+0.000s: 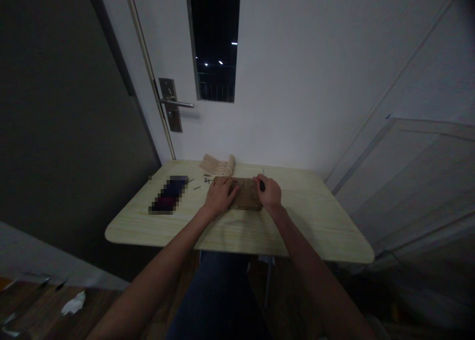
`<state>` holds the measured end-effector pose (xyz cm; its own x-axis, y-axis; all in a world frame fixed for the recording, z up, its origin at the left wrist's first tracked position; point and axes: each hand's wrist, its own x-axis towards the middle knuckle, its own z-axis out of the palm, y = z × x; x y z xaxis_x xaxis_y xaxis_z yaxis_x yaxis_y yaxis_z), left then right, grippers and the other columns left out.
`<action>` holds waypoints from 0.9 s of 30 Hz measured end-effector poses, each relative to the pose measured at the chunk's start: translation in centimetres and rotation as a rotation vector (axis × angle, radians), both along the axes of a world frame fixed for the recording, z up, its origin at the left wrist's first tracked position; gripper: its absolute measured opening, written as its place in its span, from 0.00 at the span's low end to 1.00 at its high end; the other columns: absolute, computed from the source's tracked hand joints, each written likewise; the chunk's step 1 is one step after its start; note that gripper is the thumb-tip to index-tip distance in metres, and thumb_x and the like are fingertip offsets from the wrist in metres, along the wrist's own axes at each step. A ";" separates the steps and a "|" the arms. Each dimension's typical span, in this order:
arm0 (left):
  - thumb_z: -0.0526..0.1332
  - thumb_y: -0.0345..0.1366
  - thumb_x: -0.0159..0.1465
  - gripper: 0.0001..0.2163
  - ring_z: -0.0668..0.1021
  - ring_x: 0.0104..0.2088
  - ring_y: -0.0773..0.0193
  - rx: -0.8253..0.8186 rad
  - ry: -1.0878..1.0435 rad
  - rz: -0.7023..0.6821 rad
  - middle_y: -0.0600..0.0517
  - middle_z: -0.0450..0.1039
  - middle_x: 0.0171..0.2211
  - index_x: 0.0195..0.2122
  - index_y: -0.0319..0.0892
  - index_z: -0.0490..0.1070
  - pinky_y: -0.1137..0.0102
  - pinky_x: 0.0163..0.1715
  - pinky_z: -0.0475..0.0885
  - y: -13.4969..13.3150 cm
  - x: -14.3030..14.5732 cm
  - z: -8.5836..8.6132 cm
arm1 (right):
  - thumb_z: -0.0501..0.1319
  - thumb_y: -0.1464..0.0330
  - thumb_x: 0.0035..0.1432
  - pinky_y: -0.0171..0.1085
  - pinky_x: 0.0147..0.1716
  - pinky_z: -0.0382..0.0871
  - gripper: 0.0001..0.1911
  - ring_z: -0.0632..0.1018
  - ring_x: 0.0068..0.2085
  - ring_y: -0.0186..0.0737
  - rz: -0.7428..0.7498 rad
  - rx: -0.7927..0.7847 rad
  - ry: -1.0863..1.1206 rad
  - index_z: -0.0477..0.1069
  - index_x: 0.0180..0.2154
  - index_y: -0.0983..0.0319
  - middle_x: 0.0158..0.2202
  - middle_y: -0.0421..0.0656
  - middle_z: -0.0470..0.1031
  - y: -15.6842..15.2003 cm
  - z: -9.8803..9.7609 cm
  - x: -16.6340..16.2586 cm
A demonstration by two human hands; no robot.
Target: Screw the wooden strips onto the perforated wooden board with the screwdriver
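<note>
A brown wooden board [247, 196] lies flat in the middle of a pale wooden table [315, 221]. My left hand [219, 194] rests on the board's left part, fingers spread over its top. At the board's right edge my right hand [269, 191] is closed around a small dark tool [261, 185], of which only the black tip shows. Behind the board lie light wooden pieces [218, 166] stacked together. Several small dark screws [203, 181] are scattered between those pieces and my left hand.
A blurred dark rectangular object [168, 195] lies on the table's left part. Behind the table stands a white door with a metal lever handle [174, 103] and a narrow dark window [215, 40]. My legs are under the table's near edge.
</note>
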<state>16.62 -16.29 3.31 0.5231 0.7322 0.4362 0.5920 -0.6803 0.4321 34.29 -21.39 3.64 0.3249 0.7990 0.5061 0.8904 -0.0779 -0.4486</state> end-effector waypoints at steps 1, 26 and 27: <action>0.55 0.42 0.66 0.16 0.69 0.58 0.48 0.004 0.055 0.010 0.41 0.70 0.56 0.53 0.42 0.70 0.51 0.60 0.59 0.2 -0.3 -0.3 | 0.47 0.61 0.67 0.36 0.34 0.62 0.18 0.76 0.35 0.42 0.043 0.057 0.049 0.74 0.40 0.58 0.33 0.46 0.78 0.0 -0.2 0.3; 0.56 0.37 0.64 0.18 0.70 0.56 0.48 -0.010 -0.010 0.358 0.37 0.67 0.54 0.53 0.35 0.68 0.54 0.59 0.65 7.5 -4.3 -1.4 | 0.52 0.69 0.58 0.45 0.56 0.65 0.22 0.72 0.56 0.44 0.247 0.310 0.321 0.69 0.53 0.60 0.57 0.49 0.70 6.4 -0.3 0.3; 0.58 0.35 0.62 0.20 0.70 0.57 0.46 -0.017 -0.032 0.418 0.35 0.67 0.54 0.54 0.33 0.67 0.54 0.58 0.65 8.3 -4.2 -1.4 | 0.52 0.73 0.55 0.44 0.54 0.68 0.22 0.75 0.52 0.42 0.294 0.233 0.286 0.70 0.52 0.59 0.53 0.46 0.74 6.9 0.1 0.3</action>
<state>12.44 -7.96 1.91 0.1657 0.8859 0.4333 0.8017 -0.3769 0.4640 34.61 -14.50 3.73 0.2539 0.7535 0.6064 0.6978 0.2914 -0.6543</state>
